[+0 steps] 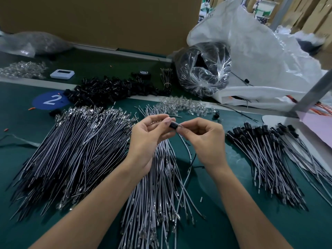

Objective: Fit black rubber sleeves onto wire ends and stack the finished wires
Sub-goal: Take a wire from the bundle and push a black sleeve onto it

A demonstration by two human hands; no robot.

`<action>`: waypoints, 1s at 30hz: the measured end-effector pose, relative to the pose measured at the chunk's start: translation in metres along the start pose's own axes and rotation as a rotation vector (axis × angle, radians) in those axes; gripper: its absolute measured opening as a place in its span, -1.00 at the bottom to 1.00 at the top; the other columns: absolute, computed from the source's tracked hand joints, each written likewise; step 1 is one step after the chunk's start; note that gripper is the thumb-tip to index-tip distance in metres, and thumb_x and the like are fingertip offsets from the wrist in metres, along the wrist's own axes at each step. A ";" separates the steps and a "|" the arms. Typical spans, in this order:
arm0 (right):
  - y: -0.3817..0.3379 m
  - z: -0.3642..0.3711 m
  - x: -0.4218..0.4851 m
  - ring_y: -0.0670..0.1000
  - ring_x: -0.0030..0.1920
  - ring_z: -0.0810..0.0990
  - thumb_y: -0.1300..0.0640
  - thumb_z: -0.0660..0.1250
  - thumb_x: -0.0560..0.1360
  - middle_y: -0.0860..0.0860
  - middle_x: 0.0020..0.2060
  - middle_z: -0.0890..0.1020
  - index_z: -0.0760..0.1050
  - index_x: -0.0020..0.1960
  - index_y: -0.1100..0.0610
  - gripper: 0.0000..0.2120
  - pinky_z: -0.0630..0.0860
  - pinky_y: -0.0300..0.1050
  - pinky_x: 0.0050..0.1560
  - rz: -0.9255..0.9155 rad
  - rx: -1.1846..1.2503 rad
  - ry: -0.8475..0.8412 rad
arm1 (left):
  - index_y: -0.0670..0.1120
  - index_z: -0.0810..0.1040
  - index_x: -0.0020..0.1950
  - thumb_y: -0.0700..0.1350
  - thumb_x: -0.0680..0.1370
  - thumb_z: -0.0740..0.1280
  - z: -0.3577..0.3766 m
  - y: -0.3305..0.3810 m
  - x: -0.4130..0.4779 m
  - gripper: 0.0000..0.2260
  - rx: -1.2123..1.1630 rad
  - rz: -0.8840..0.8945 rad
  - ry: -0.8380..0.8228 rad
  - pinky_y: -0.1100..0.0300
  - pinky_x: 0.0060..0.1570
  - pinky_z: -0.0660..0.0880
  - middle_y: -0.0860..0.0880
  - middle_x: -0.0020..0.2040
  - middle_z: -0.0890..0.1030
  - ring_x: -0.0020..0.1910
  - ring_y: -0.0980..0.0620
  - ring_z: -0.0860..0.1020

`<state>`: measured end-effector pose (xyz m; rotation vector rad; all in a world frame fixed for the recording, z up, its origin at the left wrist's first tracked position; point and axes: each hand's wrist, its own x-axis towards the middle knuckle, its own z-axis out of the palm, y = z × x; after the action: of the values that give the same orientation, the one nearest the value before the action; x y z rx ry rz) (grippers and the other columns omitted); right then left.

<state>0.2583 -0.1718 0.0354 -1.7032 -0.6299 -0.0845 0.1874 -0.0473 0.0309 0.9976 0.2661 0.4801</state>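
Now the sleeve (173, 125), a short, glossy black rubber tube, is held above the middle of the mat (224, 203), pinched from both ends. The left hand (149, 139) curls thumb and forefinger round its left end; whether that hand also grips the wires beneath it I cannot tell. The right hand (204, 141) pinches at the sleeve's right end, fingers curled, where a thin grey wire (186, 150) meets it and bends down under the palm. Directly below the hands lies the middle pile (158, 194) of grey wires with bare metal terminals. A far larger left pile (71, 150) fans out just beside it. Well apart on the right lies the finished pile (265, 159), its far ends capped in black. Loose sleeves form a heap (111, 88) along the pale strip at the mat's far edge, with clear parts (183, 105) near it. Bare green mat shows between the middle and finished piles, around the right forearm, and at far left by the blue disc (51, 99). A slanting metal post (312, 94) and a white sack (260, 51) close off the far right.
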 end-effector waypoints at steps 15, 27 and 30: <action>-0.002 -0.009 0.003 -0.05 -0.25 0.66 0.28 0.52 0.40 -0.07 -0.26 0.71 0.69 -0.13 0.02 -0.83 0.56 -0.23 -0.19 -0.089 -0.055 0.016 | -0.21 0.69 -0.15 -0.31 0.33 0.41 -0.011 0.010 0.009 -0.87 -0.328 -0.060 0.069 0.24 -0.10 0.62 -0.13 -0.12 0.71 -0.11 0.01 0.70; -0.003 -0.006 0.002 -0.03 -0.28 0.62 0.29 0.52 0.39 -0.02 -0.27 0.69 0.67 -0.15 0.04 -0.84 0.47 -0.26 -0.25 -0.173 0.011 0.040 | -0.20 0.69 -0.16 -0.32 0.32 0.43 -0.013 0.012 0.009 -0.87 -0.409 -0.144 0.069 0.26 -0.20 0.62 -0.16 -0.12 0.72 -0.15 -0.01 0.71; -0.003 -0.005 0.002 0.02 -0.30 0.60 0.28 0.53 0.39 -0.02 -0.29 0.68 0.68 -0.17 0.06 -0.86 0.46 -0.21 -0.28 -0.181 -0.036 0.022 | -0.22 0.64 -0.05 -0.31 0.33 0.43 -0.013 0.011 0.010 -0.79 -0.416 -0.145 0.057 0.27 -0.19 0.61 -0.16 -0.10 0.72 -0.13 -0.01 0.71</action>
<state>0.2600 -0.1760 0.0396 -1.6745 -0.7696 -0.2439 0.1873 -0.0282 0.0341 0.5558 0.2739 0.4107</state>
